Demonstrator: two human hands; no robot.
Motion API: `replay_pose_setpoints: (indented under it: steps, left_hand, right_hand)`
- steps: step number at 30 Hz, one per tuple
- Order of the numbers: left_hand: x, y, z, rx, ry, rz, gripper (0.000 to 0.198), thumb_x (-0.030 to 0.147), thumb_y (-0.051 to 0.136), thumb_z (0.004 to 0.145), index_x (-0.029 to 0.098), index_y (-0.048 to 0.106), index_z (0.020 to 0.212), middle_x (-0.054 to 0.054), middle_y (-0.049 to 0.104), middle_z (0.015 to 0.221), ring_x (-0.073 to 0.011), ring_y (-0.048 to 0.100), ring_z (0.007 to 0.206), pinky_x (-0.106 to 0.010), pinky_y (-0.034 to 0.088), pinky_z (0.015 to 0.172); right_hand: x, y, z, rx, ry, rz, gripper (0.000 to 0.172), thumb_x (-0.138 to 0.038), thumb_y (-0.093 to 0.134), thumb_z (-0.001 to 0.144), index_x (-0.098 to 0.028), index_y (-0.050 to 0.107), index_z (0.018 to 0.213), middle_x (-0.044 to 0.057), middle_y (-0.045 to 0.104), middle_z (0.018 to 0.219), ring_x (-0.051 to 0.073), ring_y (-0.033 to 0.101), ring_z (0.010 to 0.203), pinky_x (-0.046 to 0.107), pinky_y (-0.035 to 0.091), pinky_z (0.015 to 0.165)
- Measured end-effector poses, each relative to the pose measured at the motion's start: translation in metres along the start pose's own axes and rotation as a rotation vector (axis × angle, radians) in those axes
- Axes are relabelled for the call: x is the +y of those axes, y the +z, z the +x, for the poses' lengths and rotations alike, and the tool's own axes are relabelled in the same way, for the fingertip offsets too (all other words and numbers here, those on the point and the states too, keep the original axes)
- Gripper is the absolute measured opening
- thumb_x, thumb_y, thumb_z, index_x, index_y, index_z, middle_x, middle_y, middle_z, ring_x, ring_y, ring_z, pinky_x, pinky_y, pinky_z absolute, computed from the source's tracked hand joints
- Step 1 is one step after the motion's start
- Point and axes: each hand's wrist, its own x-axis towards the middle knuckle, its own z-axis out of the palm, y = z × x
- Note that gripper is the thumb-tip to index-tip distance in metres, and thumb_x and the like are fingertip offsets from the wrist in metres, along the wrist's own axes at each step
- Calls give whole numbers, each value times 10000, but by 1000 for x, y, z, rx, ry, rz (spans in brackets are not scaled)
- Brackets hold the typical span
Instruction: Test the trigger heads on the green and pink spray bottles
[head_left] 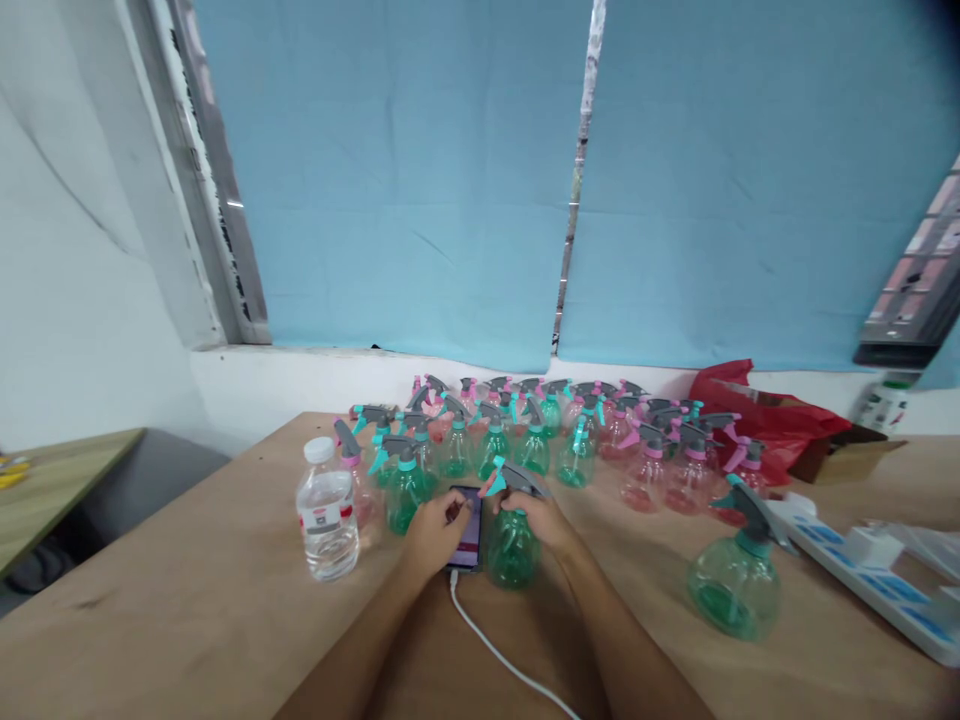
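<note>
On the table [225,570], the green bottle [512,552] is nearly upright before me, its head [527,479] aimed left. Just left of it lies the phone [470,550], long axis running away from me. My right hand [534,512], nearer the bottle, grips its neck; my left hand [436,530] curls over the phone, its fingers' closure unclear.

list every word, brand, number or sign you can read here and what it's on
No text reads clearly.
Water bottle label: red and white, too small and blurred to read.
Phone screen: too blurred to read.
White bottle with a green cap, back right: markings too blurred to read.
</note>
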Motion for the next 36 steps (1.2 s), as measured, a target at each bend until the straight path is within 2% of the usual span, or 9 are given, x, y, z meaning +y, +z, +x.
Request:
replay_pose_setpoints:
  steps: [5, 10, 14, 17, 20, 23, 27, 33, 36]
  left_hand:
    - [0, 0, 0, -6, -1, 19, 318, 416, 475, 947, 212, 629, 757, 38, 552, 643, -155, 559, 644, -251, 344, 626]
    - [-1, 1, 0, -3, -2, 23, 320, 428, 472, 955, 218, 630, 771, 40, 569, 646, -154, 573, 645, -248, 353, 626]
    - [3, -1, -2, 3, -16, 27, 331, 439, 470, 966, 222, 634, 778, 43, 575, 639, -155, 580, 639, -247, 354, 623]
    - [6, -3, -3, 14, -19, 38, 339, 442, 466, 972, 223, 645, 786, 44, 573, 624, -155, 578, 627, -246, 353, 618]
    - [7, -4, -4, 30, -1, 51, 339, 442, 468, 978, 223, 660, 804, 44, 577, 619, -152, 571, 618, -244, 349, 611]
    - [6, -3, -4, 33, 13, 52, 329, 431, 484, 974, 221, 666, 798, 43, 582, 620, -148, 560, 604, -241, 341, 596]
    - [6, -2, -5, 34, 27, 72, 316, 415, 490, 972, 218, 664, 796, 46, 555, 597, -143, 539, 578, -242, 321, 581]
    - [10, -14, -11, 308, 29, 139, 351, 437, 453, 996, 224, 610, 765, 39, 507, 589, -148, 519, 571, -264, 361, 607]
    - [5, -19, -12, 548, 146, 146, 252, 430, 472, 988, 226, 569, 877, -25, 595, 782, -200, 598, 763, -317, 470, 754]
  right_hand:
    - [6, 4, -1, 37, 4, -22, 150, -242, 595, 675, -228, 732, 733, 4, 663, 672, 178, 600, 645, 307, 472, 693]
    - [19, 4, -2, 207, -52, -139, 259, -291, 626, 765, -234, 758, 981, -11, 674, 733, 172, 610, 704, 304, 506, 742]
    - [39, -3, -4, 380, -83, -403, 302, -359, 637, 861, -241, 716, 1128, 11, 699, 825, 206, 650, 810, 346, 525, 813]
    - [55, -14, -6, 462, -85, -573, 296, -411, 667, 871, -240, 703, 1110, 54, 737, 971, 254, 674, 939, 402, 516, 902]
    - [65, -29, -7, 622, -92, -683, 376, -478, 670, 874, -232, 684, 1157, 88, 724, 1014, 294, 666, 982, 426, 511, 895]
    - [68, -50, -10, 804, -100, -847, 480, -516, 616, 899, -198, 630, 1258, 118, 684, 1054, 306, 638, 985, 430, 496, 873]
    - [66, -82, -17, 954, -24, -1081, 533, -524, 562, 909, -104, 610, 1234, 188, 640, 1080, 355, 592, 1041, 466, 464, 895]
    - [65, -105, -28, 1163, -81, -1222, 660, -520, 617, 864, -64, 550, 1336, 252, 599, 1162, 424, 535, 1136, 560, 414, 962]
    - [66, -103, -29, 1209, -68, -1240, 678, -539, 649, 846, -96, 551, 1350, 250, 596, 1170, 449, 524, 1154, 619, 394, 971]
